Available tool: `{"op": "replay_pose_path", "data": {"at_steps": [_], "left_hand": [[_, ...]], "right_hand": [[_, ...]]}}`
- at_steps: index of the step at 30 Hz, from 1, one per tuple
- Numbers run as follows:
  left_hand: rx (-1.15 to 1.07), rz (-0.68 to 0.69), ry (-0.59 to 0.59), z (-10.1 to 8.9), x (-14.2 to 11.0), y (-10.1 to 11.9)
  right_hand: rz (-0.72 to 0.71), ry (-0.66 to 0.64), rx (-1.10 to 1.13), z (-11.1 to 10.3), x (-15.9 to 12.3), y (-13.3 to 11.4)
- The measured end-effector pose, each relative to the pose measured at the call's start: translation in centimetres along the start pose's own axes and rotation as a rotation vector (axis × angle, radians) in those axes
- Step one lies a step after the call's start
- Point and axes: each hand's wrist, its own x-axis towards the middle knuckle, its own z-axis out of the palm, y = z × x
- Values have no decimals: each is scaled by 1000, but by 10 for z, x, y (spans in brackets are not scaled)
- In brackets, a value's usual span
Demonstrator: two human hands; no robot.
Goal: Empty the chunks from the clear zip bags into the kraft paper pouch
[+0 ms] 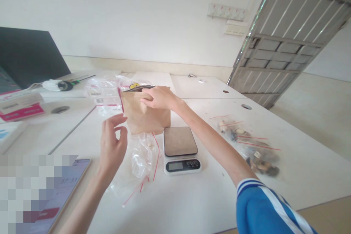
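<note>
A brown paper bag (145, 115) stands on the white table behind the scale, its dark mouth at the top. My right hand (160, 97) is at the bag's rim, thumb against the front and a finger at the opening; the other fingers are mostly hidden. My left hand (113, 142) hovers at the bag's lower left, fingers curled but apart, holding nothing. A digital kitchen scale (181, 150) sits in front of the bag, its plate bare. Beside it lie clear zip bags (141, 157) with red seals, partly under my left hand's side.
Filled zip bags (255, 146) with dark and pale pieces lie at the right. A phone (65, 186) is at the lower left. Plastic-wrapped packs (105, 93), a pink-and-white box (22, 106) and a monitor (33, 56) stand left. A metal gate (285, 40) is beyond the table.
</note>
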Motion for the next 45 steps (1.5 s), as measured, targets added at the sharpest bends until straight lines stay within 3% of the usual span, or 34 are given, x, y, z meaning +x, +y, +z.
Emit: {"op": "replay_pose_path", "data": {"at_steps": [4,10,14,17,20,24,28,32,33,37,39,41,44,45], "left_hand": [[28,-2,27,8,-4,-7],[-74,-179,148,14,1,-22],[-66,-289,133,14,13,-34],[-38,-344,120,16,26,-47],[0,-408,113,19,40,-60],[9,-442,61,28,58,-70],[-59,-387,-81,45,65,-61],[-198,-275,-262,53,57,-36],[-235,-248,-307,53,54,-29],[-381,-125,-449,50,50,-19],[-462,-169,-401,49,51,-25],[-506,-296,-269,45,52,-36],[-470,-406,-107,32,50,-55],[-453,-410,-72,28,49,-60]], "right_hand": [[-20,71,16,8,-3,-3],[-6,197,1,8,-10,7],[119,419,-62,-16,-34,29],[239,678,-176,-44,-65,43],[328,847,-271,-69,-103,48],[487,801,-382,-87,-150,50],[496,693,-444,-93,-170,53],[406,669,-456,-82,-146,49],[366,689,-438,-76,-133,44],[102,524,-160,-48,-66,13],[-43,467,-3,-35,-35,3],[-102,521,162,-21,-11,9],[118,812,391,11,14,45],[225,814,439,27,19,60]]}}
